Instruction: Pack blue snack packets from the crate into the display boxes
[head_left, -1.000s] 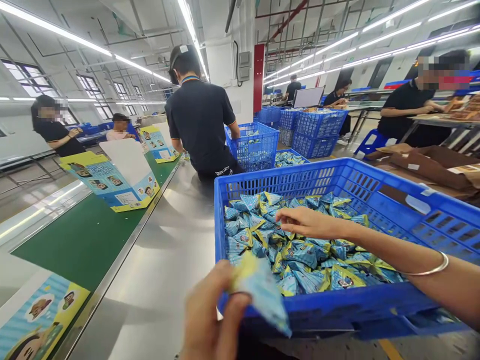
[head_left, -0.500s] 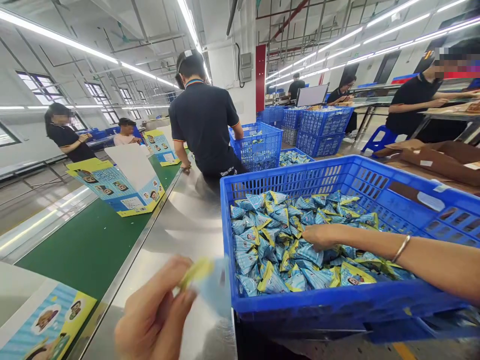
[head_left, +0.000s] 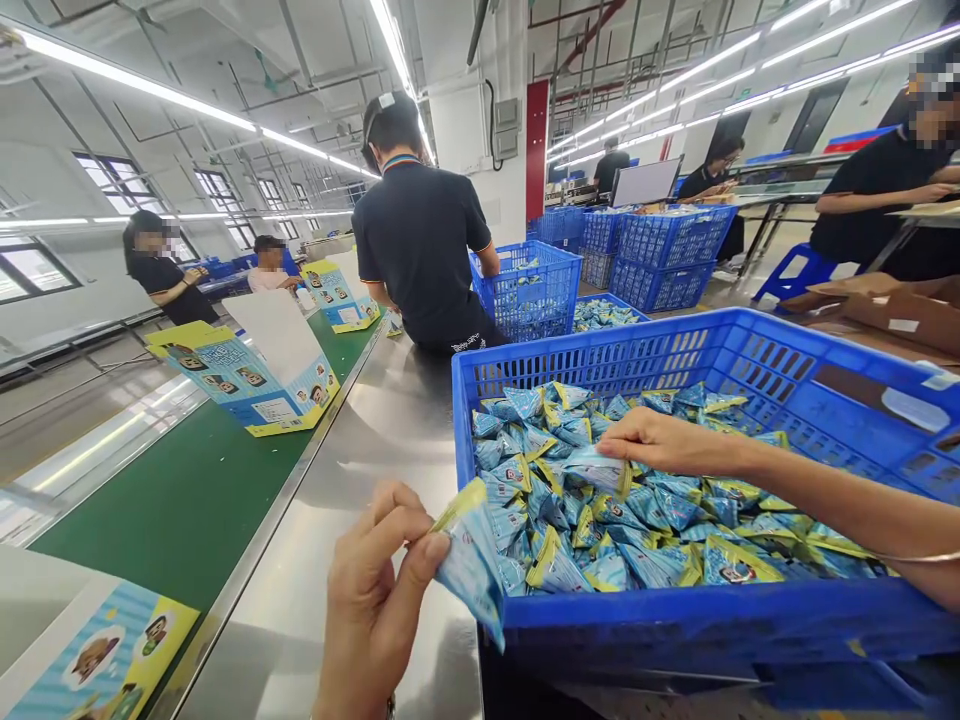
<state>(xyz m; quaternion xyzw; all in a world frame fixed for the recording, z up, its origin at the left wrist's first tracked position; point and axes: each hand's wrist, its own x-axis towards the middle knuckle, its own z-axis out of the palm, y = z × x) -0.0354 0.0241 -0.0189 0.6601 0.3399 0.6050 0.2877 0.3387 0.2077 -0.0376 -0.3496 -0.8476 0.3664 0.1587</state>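
My left hand (head_left: 375, 600) pinches a blue and yellow snack packet (head_left: 471, 560) by its top edge, just outside the near left corner of a blue plastic crate (head_left: 675, 620). The crate is filled with several more packets of the same kind (head_left: 600, 520). My right hand (head_left: 660, 442) reaches in from the right, over the pile, and holds another packet (head_left: 596, 468) lifted slightly off the heap. A thin bangle (head_left: 915, 558) sits on that forearm.
A steel counter (head_left: 360, 470) runs beside a green conveyor belt (head_left: 187, 490) carrying open printed display boxes (head_left: 251, 375). A person in a black shirt (head_left: 424, 245) stands ahead by another blue crate (head_left: 525, 290). Other workers, stacked crates and cardboard lie around.
My left hand moved right and up with its packet, back toward the crate corner. My right hand lifted a packet out of the pile. The view shifted slightly left.
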